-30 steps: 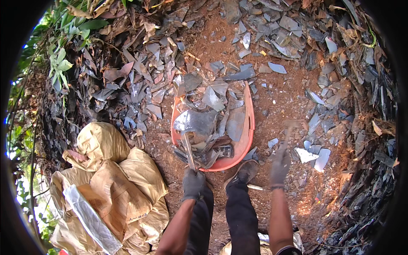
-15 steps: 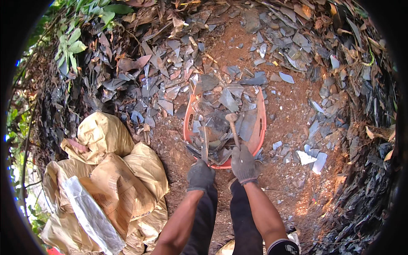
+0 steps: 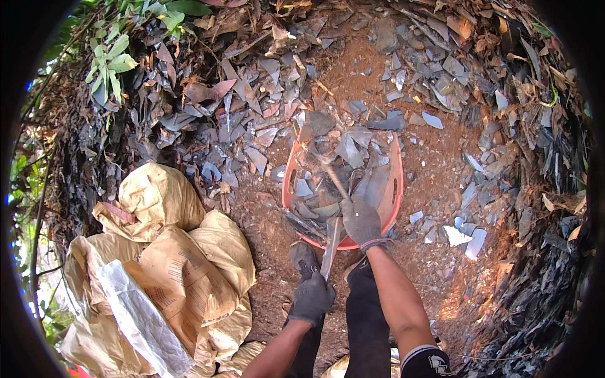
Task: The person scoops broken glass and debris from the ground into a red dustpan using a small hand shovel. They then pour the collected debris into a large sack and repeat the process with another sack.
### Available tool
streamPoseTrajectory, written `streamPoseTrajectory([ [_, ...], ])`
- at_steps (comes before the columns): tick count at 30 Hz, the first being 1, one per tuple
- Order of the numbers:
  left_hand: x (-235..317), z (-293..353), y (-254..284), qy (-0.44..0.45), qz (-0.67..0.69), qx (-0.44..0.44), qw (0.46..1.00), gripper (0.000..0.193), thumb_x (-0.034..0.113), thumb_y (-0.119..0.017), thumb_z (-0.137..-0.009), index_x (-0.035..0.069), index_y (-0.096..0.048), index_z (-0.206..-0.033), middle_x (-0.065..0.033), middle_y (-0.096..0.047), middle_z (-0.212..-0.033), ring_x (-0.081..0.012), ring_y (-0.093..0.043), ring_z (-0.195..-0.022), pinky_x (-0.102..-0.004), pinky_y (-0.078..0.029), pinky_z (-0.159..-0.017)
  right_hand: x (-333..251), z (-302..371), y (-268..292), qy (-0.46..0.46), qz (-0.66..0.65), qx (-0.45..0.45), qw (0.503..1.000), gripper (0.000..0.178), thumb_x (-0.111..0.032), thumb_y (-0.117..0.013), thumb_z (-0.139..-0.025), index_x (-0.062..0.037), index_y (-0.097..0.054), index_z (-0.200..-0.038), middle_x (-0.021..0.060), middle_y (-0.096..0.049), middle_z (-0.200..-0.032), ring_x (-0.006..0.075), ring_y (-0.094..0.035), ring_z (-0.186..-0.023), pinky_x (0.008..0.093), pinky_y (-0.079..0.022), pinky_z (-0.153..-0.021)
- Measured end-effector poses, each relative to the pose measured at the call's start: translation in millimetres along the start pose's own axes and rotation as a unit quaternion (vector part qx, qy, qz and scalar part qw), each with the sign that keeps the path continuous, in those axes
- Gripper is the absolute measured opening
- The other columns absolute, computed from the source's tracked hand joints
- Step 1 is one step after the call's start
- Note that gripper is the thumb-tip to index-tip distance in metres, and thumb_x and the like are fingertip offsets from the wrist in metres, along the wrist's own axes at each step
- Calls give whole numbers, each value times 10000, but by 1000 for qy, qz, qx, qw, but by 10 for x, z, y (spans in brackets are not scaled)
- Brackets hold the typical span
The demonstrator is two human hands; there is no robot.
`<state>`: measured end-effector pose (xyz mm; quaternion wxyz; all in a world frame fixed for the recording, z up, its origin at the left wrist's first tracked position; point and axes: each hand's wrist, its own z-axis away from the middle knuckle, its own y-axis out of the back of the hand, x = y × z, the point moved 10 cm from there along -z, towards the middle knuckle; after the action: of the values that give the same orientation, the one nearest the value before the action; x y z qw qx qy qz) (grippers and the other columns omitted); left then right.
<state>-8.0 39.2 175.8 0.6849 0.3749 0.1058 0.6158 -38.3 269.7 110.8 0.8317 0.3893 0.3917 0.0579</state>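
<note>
My left hand (image 3: 311,297), in a dark grey glove, is closed round the lower end of a long flat strip (image 3: 331,247), greyish with a brownish edge; its material is unclear. The strip points away from me, and its far tip overlaps the near rim of an orange plastic scoop (image 3: 398,195). My right hand (image 3: 362,223), gloved too, grips a wooden stick (image 3: 336,181) over the scoop. Motion blurs the stick's far end. Inside the scoop lie grey, flat shards (image 3: 348,151) and darker pieces. The scoop's far side is open, with shards at its mouth.
Stuffed tan sacks (image 3: 217,246) stand at the left, with a silvery folded sheet (image 3: 145,318) on them. Banks of dark flakes and shards (image 3: 542,283) rise on both sides. Pale fragments (image 3: 466,237) lie on reddish soil right of the scoop. My shoe (image 3: 303,257) is near its rim.
My left hand has drawn back toward me with the strip, out of most of the scoop. My right hand has moved slightly forward, and its stick now slants far left.
</note>
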Motion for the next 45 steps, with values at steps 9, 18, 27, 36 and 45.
streamPoseTrajectory([
  [9, 509, -808, 164, -194, 47, 187, 962, 99, 142, -563, -833, 43, -559, -843, -181, -626, -589, -365, -656, -539, -496, -523, -526, 329, 837, 1081, -64, -90, 136, 984, 377, -284, -448, -982, 59, -602, -1007, 235, -628, -819, 368, -633, -730, 474, -478, -688],
  [18, 724, -1404, -109, -279, -113, 129, 945, 154, 190, -586, -820, 44, -618, -860, -173, -679, -693, -350, -688, -631, -457, -540, -569, 802, 1143, 504, -75, 72, -17, 994, 319, -302, -470, -979, -50, -600, -1125, 249, -658, -910, 464, -643, -849, 548, -495, -718],
  [27, 887, -1519, 45, -251, -205, 53, 945, 915, 522, -678, -773, 8, -363, -1462, -193, -500, -1343, -343, -518, -1195, -516, -391, -979, 904, 1527, 507, -106, -67, 86, 988, 363, -266, -438, -991, 32, -560, -1159, 241, -639, -868, 419, -627, -824, 485, -481, -719],
  [36, 655, -1836, 774, -294, -29, 287, 911, 868, 457, -749, -747, -5, -407, -1397, -238, -498, -1281, -401, -472, -1190, -529, -365, -998, 1435, 1670, 563, -192, -149, 173, 954, 378, -318, -456, -1019, 35, -569, -945, 130, -589, -772, 239, -567, -701, 397, -450, -648],
  [45, 941, -3832, 1464, -247, -225, 182, 925, 765, 372, -752, -709, 183, -488, -1401, -118, -517, -1376, -362, -456, -1312, -500, -414, -1061, 1969, 1806, 513, -253, -194, 104, 942, 301, -280, -466, -1027, 2, -562, -984, 24, -504, -721, 109, -493, -624, 311, -422, -549],
])
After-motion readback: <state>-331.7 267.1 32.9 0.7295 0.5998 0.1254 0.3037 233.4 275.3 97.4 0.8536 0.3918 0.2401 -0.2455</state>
